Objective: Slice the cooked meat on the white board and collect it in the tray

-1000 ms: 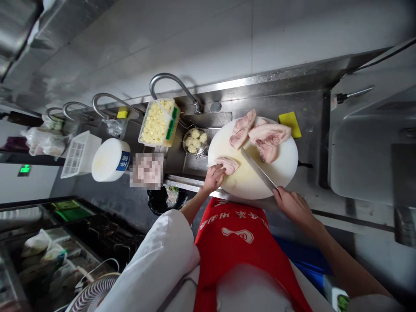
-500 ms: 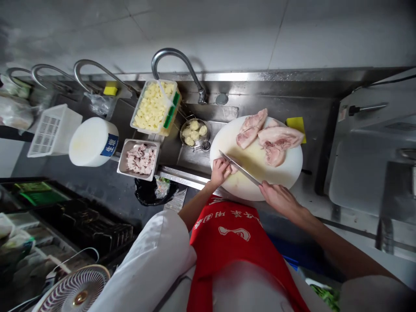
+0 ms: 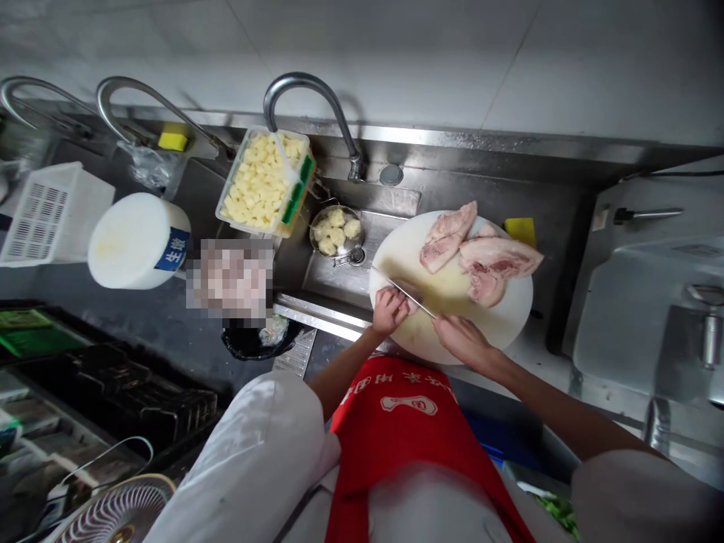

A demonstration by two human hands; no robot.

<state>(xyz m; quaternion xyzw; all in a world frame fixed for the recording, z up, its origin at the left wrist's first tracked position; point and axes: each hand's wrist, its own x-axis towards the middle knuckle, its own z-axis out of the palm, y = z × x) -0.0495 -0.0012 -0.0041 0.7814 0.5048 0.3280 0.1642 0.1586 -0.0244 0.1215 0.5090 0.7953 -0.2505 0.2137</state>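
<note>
A knife (image 3: 412,296) lies across the left part of a round white cutting board (image 3: 509,320), its handle in my right hand (image 3: 464,341). My left hand (image 3: 390,310) is closed on a small piece of meat (image 3: 411,305) beside the blade, near the board's left edge; the fingers cover most of it. Farther back on the board are two larger pale pink pieces, a narrow meat piece (image 3: 449,236) and a wider meat piece (image 3: 501,264).
Left of the board, a strainer (image 3: 338,231) with pale lumps sits in the sink beneath a faucet (image 3: 311,79). Beyond it are a tub of pale cubes (image 3: 263,181), a white round block (image 3: 133,241) and a white basket (image 3: 56,215). A yellow sponge (image 3: 520,231) is behind the board.
The view has shifted slightly. My right hand and the knife handle have moved left, closer to my left hand. The metal tray's area at the left is now pixelated.
</note>
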